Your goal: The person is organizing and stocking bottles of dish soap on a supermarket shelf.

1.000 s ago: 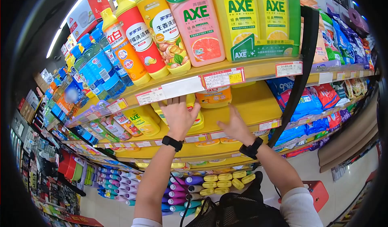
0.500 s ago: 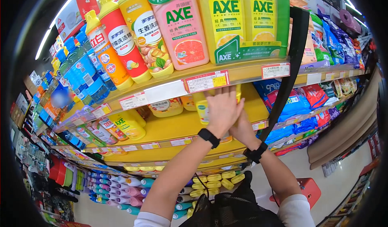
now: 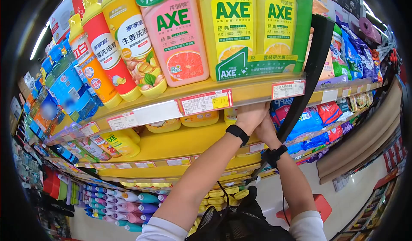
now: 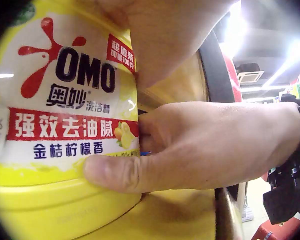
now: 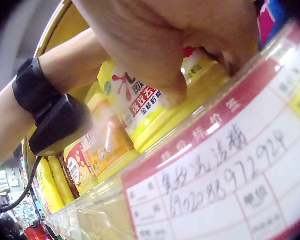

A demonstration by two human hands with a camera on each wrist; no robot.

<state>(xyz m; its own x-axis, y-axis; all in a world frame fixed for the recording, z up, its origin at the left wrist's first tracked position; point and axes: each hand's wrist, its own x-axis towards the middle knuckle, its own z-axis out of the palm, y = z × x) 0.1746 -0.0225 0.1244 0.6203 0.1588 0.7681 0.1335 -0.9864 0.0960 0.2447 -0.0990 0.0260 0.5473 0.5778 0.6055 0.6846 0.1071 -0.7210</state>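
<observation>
A yellow OMO dish soap bottle (image 4: 75, 90) stands upright on the yellow middle shelf. In the head view, only a strip of the bottle (image 3: 230, 116) shows below the upper shelf's edge. My right hand (image 4: 185, 145) grips its lower side, thumb across the front label and fingers bent behind the side. My left hand (image 4: 175, 30) holds the bottle higher up; its fingertips are mostly out of sight. Seen from the right wrist, the bottle (image 5: 145, 107) is close behind the price strip, beside an orange bottle (image 5: 107, 135). Both hands (image 3: 253, 114) are together near the black post.
The upper shelf edge (image 3: 154, 112) with price tags overhangs my hands. A black post (image 3: 307, 73) rises just right of them. AXE bottles (image 3: 234, 31) line the shelf above. Bagged detergent (image 3: 300, 123) sits beyond the post. Below, several bottles (image 3: 137, 206) and a red stool (image 3: 317, 206) are on the floor.
The left hand and the yellow bottle have moved right along the shelf towards the post. The right hand, apart and spread a second ago, has come to the bottle beside the left hand.
</observation>
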